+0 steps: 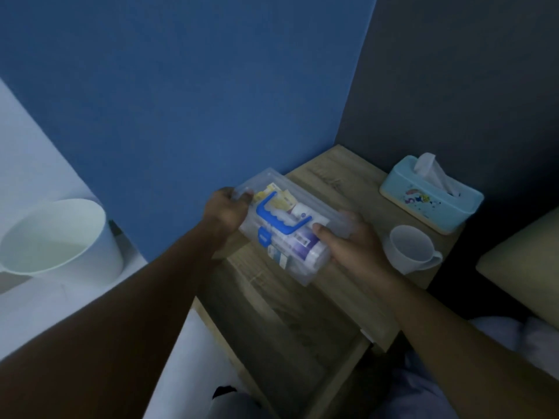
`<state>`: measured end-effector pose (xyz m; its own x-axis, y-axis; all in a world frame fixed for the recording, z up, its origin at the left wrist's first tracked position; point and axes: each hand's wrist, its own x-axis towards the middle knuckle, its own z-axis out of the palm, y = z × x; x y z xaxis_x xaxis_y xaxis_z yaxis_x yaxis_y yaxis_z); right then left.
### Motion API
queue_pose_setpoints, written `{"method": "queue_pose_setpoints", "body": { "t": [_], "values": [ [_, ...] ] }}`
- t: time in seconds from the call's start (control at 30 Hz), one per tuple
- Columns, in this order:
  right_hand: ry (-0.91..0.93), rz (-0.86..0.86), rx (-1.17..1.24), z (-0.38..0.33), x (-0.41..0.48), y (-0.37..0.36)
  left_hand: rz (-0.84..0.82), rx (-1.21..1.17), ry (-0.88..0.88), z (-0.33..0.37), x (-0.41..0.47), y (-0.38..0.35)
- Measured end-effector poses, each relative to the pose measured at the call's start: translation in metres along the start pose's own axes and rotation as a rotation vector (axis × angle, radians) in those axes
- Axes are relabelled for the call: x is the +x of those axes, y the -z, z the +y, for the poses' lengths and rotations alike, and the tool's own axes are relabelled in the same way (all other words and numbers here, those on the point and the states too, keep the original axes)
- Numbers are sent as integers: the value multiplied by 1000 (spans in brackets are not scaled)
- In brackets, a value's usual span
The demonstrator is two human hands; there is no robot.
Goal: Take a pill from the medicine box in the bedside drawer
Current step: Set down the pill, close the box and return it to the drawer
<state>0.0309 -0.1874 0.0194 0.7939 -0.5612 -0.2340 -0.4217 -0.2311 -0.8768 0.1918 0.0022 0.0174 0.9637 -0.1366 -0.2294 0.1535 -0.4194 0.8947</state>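
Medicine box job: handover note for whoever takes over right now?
Left hand: gripping the far end of the medicine box.
Right hand: gripping the near end.
Box: clear, blue handle, lid shut, held over the bedside table; drawer open below.
Done: box out of the drawer.
Left: set it down, unlatch the lid, take a pill.
Mug and tissue box occupy the table's right side.

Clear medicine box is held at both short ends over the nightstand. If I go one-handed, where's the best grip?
Take the blue handle on the lid of the medicine box, coming from above: it faces up and looks centred lengthwise, so the box should hang level, latch permitting.
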Motion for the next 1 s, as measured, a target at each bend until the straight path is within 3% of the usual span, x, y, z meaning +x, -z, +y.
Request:
{"method": "queue_pose_setpoints", "body": {
  "t": [0.37, 0.5, 0.83, 1.0],
  "values": [
    [-7, -135, 49, 29, -92, -31, -3, 156, 84, -39, -79, 49],
    [-51, -174, 27, 60, -109, -43, -109, 201, 157, -72, -84, 45],
    [-214, -89, -96, 121, -93, -74, -282, 164, 192, -129, -58, 1],
    [-222, -81, -170, 146, -79, -86, -281, 207, 195, -148, -46, -13]
  ]
}}
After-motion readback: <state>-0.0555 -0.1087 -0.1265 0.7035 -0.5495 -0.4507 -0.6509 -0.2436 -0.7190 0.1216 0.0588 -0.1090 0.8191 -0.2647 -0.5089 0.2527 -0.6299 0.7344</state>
